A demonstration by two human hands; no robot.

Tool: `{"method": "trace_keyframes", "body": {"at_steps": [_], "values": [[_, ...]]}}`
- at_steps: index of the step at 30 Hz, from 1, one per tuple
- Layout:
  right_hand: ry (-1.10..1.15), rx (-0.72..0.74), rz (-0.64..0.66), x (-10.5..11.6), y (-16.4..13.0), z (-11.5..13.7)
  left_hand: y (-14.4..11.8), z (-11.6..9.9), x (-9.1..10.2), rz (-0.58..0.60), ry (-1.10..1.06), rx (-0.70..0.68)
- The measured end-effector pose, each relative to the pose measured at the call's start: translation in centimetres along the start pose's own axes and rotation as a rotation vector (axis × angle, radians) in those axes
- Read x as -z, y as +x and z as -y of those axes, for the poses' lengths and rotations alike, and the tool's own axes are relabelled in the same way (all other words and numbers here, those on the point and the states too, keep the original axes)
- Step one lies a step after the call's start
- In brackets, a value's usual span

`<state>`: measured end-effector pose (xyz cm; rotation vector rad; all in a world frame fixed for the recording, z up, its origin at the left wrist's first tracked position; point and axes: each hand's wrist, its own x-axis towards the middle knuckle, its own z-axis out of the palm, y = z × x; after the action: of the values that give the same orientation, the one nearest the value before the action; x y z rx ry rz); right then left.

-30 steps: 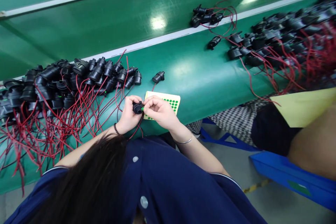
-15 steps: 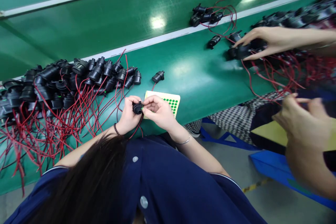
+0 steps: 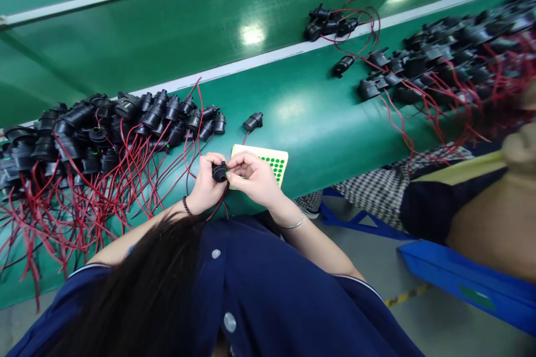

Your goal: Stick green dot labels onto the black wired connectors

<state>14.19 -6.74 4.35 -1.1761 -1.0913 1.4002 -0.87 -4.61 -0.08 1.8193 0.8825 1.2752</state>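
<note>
Green conveyor table (image 3: 318,122) filled the view, a white strip running along its far edge, with shop lights glaring off it. At its near edge the person's two hands met over one black socket (image 3: 219,172) with red wires trailing down from it. The left hand (image 3: 204,181) was closed around the socket's body. The right hand (image 3: 256,178) had its fingertips pinched narrow against the socket's face, where a speck of green showed.

Just beyond the right hand, at about 1 o'clock, lay a yellow sticker sheet (image 3: 272,159). Green dots filled its right part, and the left part looked bare, so by my reading a good share of the dots had been used.

At 9 to 10 o'clock from the hands sat a big heap of sockets (image 3: 104,128), their red wires fanned toward the table's near edge. I could not tell for certain whether each carried a dot. One lone socket (image 3: 253,121) lay at 12 o'clock, apart from the heap.

Out at 2 o'clock a second heap (image 3: 439,61) and a small cluster (image 3: 329,22) lay well away, near a co-worker's arm (image 3: 489,234) at the right edge. Judged from this, the job was mid-run, with one piece in hand and plenty of dots on the sheet.
</note>
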Motion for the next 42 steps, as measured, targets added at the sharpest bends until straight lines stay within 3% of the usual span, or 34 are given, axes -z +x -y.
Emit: {"method": "trace_keyframes", "body": {"at_steps": [11, 17, 20, 42], "values": [[-0.031, 0.100, 0.000, 0.0, 0.0, 0.1, -0.2, -0.2, -0.3, -0.034, -0.071, 0.024], [-0.263, 0.379, -0.141, -0.2, -0.9, -0.1, -0.1, 0.1, -0.2, -0.077, 0.075, -0.096], [-0.393, 0.443, -0.169, -0.2, -1.1, 0.2, 0.0, 0.4, -0.1, -0.088, 0.134, -0.155], [-0.542, 0.512, -0.166, 0.2, -1.2, 0.9, -0.1, 0.7, 0.0, -0.057, 0.227, -0.242]]}}
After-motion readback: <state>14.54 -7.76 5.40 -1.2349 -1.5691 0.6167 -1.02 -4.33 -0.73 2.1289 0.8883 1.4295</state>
